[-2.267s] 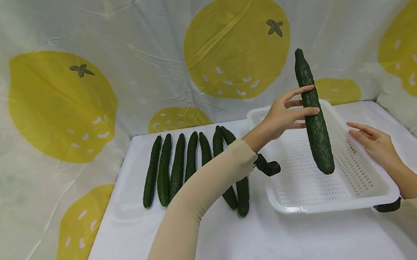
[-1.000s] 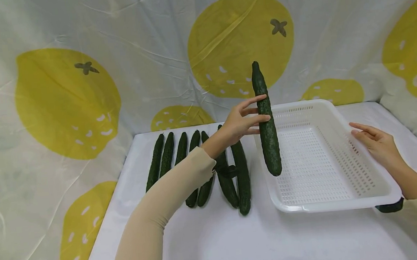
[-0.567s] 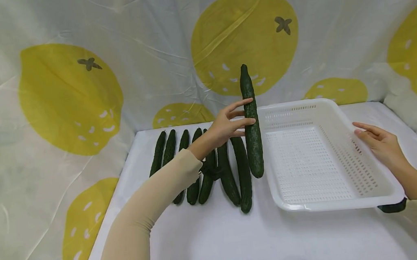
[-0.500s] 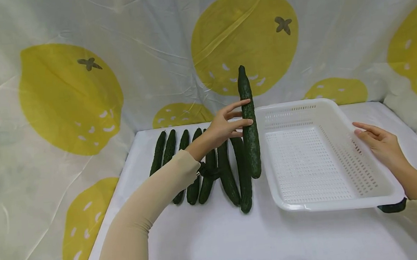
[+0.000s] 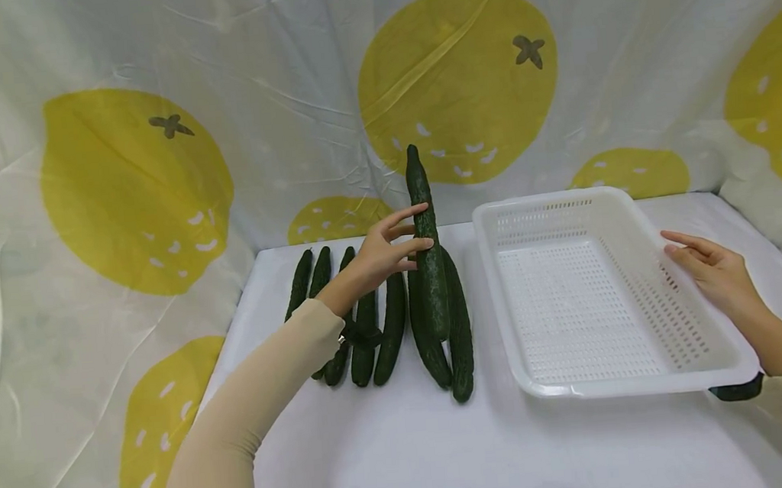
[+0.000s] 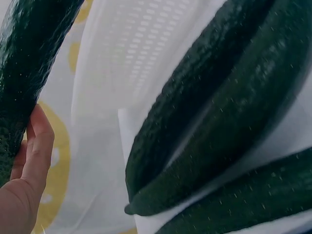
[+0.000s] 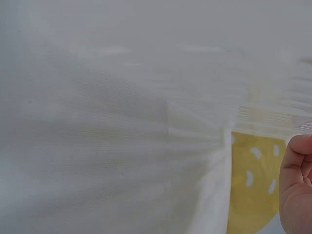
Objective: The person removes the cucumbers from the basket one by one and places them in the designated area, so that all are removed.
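Observation:
A dark green cucumber (image 5: 434, 294) stands nearly upright in my left hand (image 5: 379, 254), gripped between thumb and fingers around its middle. It overlaps the right-hand pair of cucumbers (image 5: 463, 345) in the head view. In the left wrist view, my fingers (image 6: 40, 134) curl round the held cucumber (image 6: 22, 58) at the left edge. My right hand (image 5: 713, 268) holds the right rim of a white perforated basket (image 5: 626, 388), thumb and fingers at the edge. The right wrist view shows that hand (image 7: 296, 185) at far right, close under the basket's pale wall.
Several more cucumbers (image 5: 390, 336) lie side by side on the white tablecloth (image 5: 380, 459), left of the basket, partly hidden by my left forearm. A white curtain with printed yellow lemons (image 5: 461, 85) hangs behind the table.
My left hand has carried the cucumber left and slightly down, from over the basket to above the row of cucumbers. My right hand has stayed at the basket's rim.

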`<state>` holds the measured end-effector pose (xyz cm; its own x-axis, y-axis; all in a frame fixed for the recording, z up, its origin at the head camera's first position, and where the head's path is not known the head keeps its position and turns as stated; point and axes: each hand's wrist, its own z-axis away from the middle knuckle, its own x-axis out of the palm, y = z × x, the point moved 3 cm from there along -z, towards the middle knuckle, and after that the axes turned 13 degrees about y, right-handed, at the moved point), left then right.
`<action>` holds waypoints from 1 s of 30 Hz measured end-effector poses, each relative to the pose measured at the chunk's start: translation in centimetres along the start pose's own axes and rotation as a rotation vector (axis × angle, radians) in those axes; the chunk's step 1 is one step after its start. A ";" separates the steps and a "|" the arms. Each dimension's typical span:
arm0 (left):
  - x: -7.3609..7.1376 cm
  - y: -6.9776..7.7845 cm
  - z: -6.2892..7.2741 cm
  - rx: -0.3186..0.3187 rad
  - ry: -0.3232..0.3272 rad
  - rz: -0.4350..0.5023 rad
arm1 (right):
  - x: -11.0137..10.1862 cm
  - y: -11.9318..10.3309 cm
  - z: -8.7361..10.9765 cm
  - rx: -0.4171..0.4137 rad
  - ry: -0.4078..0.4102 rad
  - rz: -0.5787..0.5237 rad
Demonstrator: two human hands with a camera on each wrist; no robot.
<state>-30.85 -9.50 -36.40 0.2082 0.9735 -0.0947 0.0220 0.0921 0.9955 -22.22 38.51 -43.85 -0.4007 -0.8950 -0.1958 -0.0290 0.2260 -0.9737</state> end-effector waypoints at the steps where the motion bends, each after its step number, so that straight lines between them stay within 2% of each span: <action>1: -0.4 -0.1 0.0 -0.001 0.003 -0.003 | 0.0 0.0 0.0 -0.001 -0.001 0.000; 13: -4.0 -1.2 0.9 -0.042 0.057 -0.043 | 0.0 -0.1 0.1 -0.015 -0.006 -0.011; 30: -7.5 -2.2 2.2 -0.062 0.046 -0.117 | 0.0 -0.1 0.1 -0.016 -0.002 0.007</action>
<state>-30.34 -17.44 -37.93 0.1626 0.9639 -0.2110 -0.0175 0.2167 0.9761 -22.16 38.49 -43.77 -0.3995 -0.8939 -0.2033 -0.0409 0.2389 -0.9702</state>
